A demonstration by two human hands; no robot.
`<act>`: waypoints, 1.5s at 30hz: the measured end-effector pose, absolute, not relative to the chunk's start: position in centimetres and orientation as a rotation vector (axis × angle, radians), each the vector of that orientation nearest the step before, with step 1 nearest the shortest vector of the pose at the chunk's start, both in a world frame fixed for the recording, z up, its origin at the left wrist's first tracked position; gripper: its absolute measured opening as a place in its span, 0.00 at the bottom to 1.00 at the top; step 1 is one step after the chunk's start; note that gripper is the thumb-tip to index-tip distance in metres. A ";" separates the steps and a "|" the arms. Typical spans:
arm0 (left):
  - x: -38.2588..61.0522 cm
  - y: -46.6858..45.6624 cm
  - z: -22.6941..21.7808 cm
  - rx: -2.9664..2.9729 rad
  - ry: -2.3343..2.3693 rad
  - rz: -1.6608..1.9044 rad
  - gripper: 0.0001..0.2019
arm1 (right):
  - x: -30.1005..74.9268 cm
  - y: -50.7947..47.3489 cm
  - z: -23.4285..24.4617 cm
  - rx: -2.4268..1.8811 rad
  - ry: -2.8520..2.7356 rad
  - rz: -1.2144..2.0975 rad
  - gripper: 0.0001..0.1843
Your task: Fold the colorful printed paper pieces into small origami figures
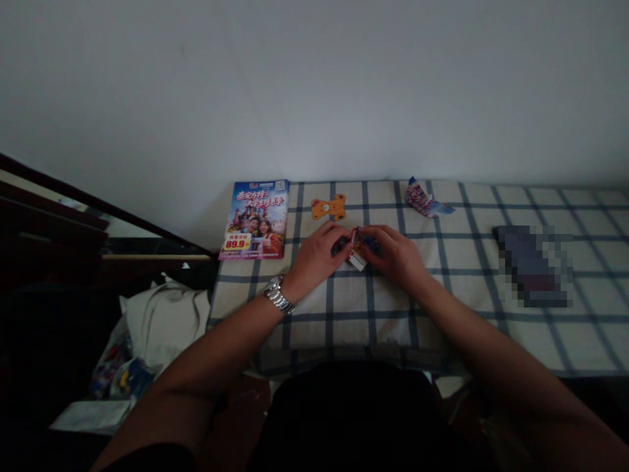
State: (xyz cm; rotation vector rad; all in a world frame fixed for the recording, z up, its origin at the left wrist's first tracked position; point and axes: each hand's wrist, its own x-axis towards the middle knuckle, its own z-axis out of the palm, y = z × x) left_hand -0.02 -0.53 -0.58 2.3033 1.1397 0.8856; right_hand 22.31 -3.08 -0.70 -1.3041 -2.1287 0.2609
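Held item (358, 246) partly hidden, too small to ID.

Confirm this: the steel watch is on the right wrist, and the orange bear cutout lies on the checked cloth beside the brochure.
Wrong wrist: the head view shows the steel watch on the wrist of the left hand. The orange bear cutout does lie on the checked cloth beside the brochure.

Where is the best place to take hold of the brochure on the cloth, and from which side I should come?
Probably its near edge, coming from your side with the fingers at the lower right corner. The brochure lies flat and thin on the checked cloth, so that exposed corner should lift most easily.
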 end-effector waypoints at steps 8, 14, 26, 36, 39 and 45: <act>0.2 -0.6 -0.5 2.288 1.177 0.890 0.05 | 22.2 -3.2 -0.9 -1.323 -2.184 0.158 0.20; 0.4 -0.6 -0.5 2.276 1.174 0.906 0.04 | 21.9 -3.3 -0.6 -1.356 -2.216 0.096 0.20; 0.7 -0.7 -0.6 2.248 1.159 0.954 0.04 | 21.8 -3.5 -0.4 -1.343 -2.249 0.099 0.19; 0.6 -0.6 -0.5 2.233 1.159 0.950 0.03 | 22.0 -3.3 -0.5 -1.305 -2.258 0.111 0.16; 0.6 -0.6 -0.5 2.226 1.159 0.953 0.04 | 22.1 -3.1 -0.6 -1.233 -2.244 0.094 0.17; 0.7 -0.7 -0.4 2.207 1.169 0.946 0.05 | 22.2 -3.0 -0.8 -1.214 -2.253 0.044 0.16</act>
